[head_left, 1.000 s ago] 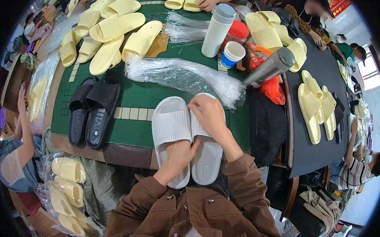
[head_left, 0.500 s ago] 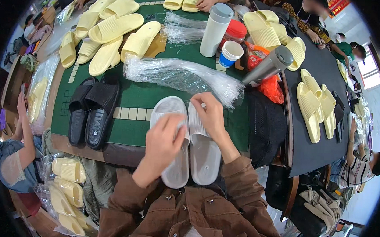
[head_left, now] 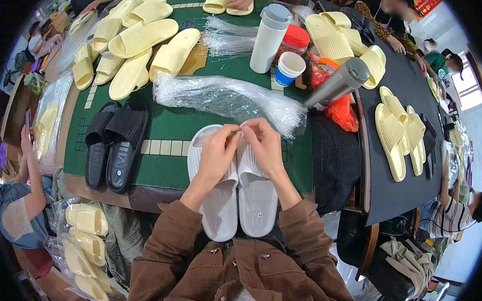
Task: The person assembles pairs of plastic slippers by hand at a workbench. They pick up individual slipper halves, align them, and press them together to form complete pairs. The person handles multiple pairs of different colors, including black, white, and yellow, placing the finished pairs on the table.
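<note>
A pair of light grey slippers stands side by side in front of me: the left slipper [head_left: 220,211] and the right slipper [head_left: 258,205], toes pointing away and reaching over the table edge. Above their straps my left hand [head_left: 217,154] and my right hand [head_left: 264,149] meet, each closed in a pinch, fingertips almost touching. Whatever thin thing they pinch is too small to make out. Just beyond lies a clear plastic sleeve of thin white plastic strands [head_left: 227,99]. A pair of black slippers [head_left: 125,151] rests to the left on the green table mat [head_left: 169,128].
Pale yellow slippers [head_left: 143,37] cover the far left. A white bottle [head_left: 268,41], a paper cup [head_left: 289,69], a red-lidded jar [head_left: 295,40] and a tilted grey tumbler [head_left: 338,84] stand at the back right. Bagged slippers [head_left: 86,246] sit lower left. Co-workers surround the tables.
My left hand has moved up and right from over the left slipper's strap to meet my right hand. The far co-worker's hand now reaches over the yellow slippers there.
</note>
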Tool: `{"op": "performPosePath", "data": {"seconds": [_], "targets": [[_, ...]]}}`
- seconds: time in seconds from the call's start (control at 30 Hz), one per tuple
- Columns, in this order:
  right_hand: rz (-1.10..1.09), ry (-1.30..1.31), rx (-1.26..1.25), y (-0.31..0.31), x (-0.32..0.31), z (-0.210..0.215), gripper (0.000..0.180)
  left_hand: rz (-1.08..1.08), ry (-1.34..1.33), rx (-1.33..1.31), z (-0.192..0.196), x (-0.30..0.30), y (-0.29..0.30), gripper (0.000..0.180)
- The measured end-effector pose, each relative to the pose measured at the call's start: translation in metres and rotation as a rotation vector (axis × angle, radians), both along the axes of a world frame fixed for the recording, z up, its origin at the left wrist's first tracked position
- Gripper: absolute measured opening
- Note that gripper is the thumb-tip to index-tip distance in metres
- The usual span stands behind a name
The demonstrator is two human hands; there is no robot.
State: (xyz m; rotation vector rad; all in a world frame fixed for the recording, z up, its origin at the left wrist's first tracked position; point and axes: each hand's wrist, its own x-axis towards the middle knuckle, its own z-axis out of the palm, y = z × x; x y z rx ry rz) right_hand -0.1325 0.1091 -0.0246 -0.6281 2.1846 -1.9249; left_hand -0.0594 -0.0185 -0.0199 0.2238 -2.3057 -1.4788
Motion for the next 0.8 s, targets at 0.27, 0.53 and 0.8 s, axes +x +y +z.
{"op": "performPosePath", "data": {"seconds": [0.27, 0.53, 0.8], "targets": [[0.014, 0.046, 0.040, 0.000, -0.001, 0.002, 0.010, 0.037, -0.015, 0.362, 0.001, 0.003, -0.015, 0.014], [-0.044, 0.042, 0.014, 0.001, -0.003, -0.005, 0.010, 0.015, -0.013, 0.202, 0.000, 0.002, -0.011, 0.013], [0.030, 0.170, 0.094, 0.003, 0.000, 0.003, 0.009, 0.028, 0.007, 0.150, 0.002, 0.002, -0.010, 0.011]]}}
